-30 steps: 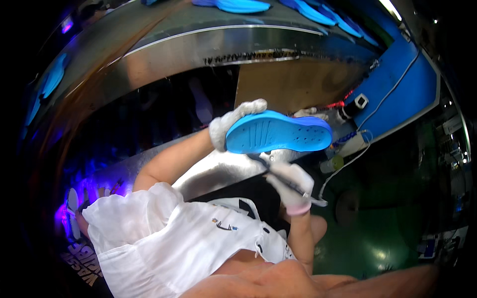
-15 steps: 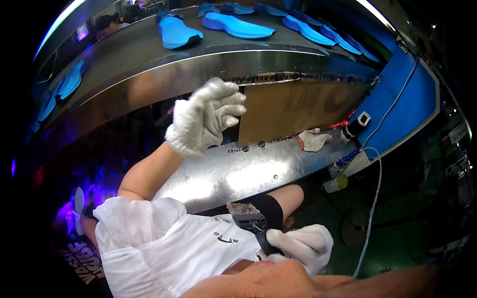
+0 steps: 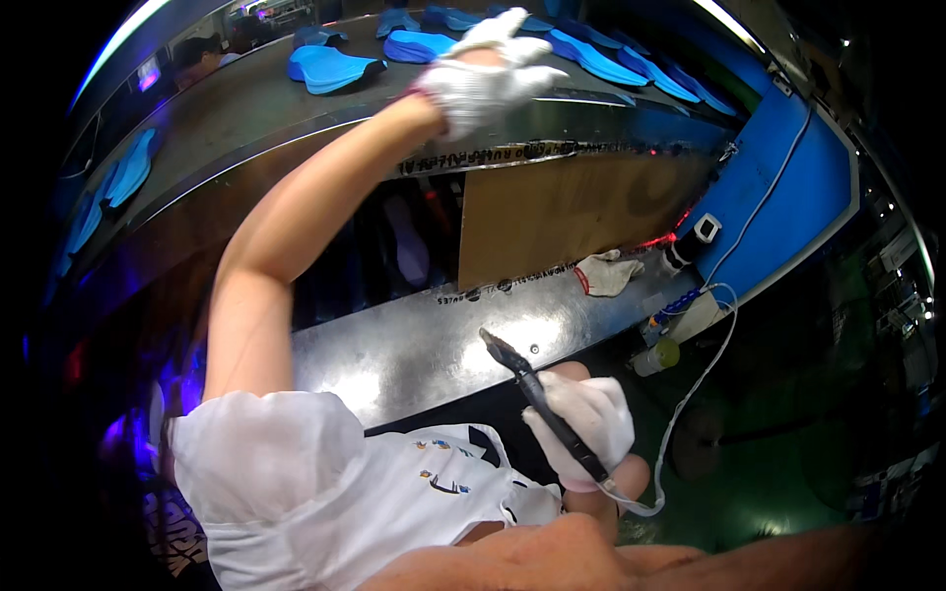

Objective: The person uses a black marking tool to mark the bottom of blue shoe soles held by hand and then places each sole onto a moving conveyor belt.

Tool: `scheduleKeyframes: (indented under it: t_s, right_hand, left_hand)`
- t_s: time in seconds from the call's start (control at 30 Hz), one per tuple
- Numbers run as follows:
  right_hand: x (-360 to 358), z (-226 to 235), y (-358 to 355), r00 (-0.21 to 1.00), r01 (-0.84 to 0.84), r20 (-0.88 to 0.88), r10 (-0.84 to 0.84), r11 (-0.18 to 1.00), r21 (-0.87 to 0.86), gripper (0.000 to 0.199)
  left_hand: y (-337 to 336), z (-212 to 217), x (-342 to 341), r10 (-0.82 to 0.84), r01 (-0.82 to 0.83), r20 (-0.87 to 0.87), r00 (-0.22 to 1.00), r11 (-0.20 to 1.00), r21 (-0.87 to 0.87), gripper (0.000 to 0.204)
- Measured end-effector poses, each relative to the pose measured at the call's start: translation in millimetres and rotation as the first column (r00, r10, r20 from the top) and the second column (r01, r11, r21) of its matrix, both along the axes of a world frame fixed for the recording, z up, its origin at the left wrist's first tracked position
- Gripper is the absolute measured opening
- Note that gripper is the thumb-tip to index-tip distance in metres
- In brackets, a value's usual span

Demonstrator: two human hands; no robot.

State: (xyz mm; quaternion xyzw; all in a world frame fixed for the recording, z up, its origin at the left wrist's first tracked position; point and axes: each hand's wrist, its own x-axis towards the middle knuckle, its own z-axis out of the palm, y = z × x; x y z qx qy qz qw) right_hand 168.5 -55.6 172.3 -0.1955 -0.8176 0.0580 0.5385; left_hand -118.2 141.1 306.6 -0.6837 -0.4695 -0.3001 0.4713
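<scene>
My left hand (image 3: 488, 84), in a white knit glove, is stretched out over the front edge of the conveyor belt (image 3: 236, 118), its fingers apart. Just beside it lies a blue shoe sole (image 3: 419, 46), partly covered by the hand; I cannot make out whether they touch. Lower right, my right hand (image 3: 586, 424), also gloved in white, is closed around the handle of a black brush (image 3: 552, 414). The brush is seen edge-on, its tip pointing up and left over the metal shelf. A pale tube runs from the handle's end.
More blue soles (image 3: 596, 61) lie along the belt. On the metal shelf (image 3: 394, 364) rests a loose glove (image 3: 608, 274) with a red cuff. A cardboard sheet (image 3: 552, 222) stands below the belt. A blue panel (image 3: 778, 197) and a hanging cable (image 3: 709, 374) are at the right.
My left hand has risen from before the belt to over its front edge, fingers spreading. My right hand has raised the brush from my lap and turned it edge-on.
</scene>
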Motion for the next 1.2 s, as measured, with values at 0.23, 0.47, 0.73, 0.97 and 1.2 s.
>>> scheduleKeyframes:
  t_s: [0.23,0.47,0.73,0.97,1.2]
  right_hand:
    - [-1.6,-16.6,6.2,0.993,-0.093,0.072,0.094,0.995,-0.025,0.037]
    - [-5.1,-17.1,11.8,0.99,-0.136,0.022,0.137,0.99,-0.044,0.033]
    - [2.0,-36.0,20.7,0.996,-0.054,-0.079,0.037,0.974,-0.22,0.027]
    - [-18.8,-46.9,25.7,0.991,-0.134,-0.054,0.124,0.946,-0.295,0.029]
    - [-14.1,-58.6,30.7,0.994,-0.033,-0.11,-0.017,0.901,-0.433,0.025]
  left_hand:
    - [60.5,-8.6,21.3,0.27,-0.086,0.163,0.949,0.721,-0.688,0.069]
    - [-9.2,-8.5,-20.2,0.065,-0.059,0.007,0.998,0.942,-0.33,0.053]
    - [-159.2,27.8,-169.4,0.44,-0.449,0.113,0.891,0.892,0.062,0.029]
    - [-351.6,16.8,-356.9,0.988,-0.777,-0.146,0.049,-0.054,-0.627,0.037]
    - [-283.9,-7.4,-305.9,0.533,-0.558,0.686,0.496,0.8,-0.219,0.031]
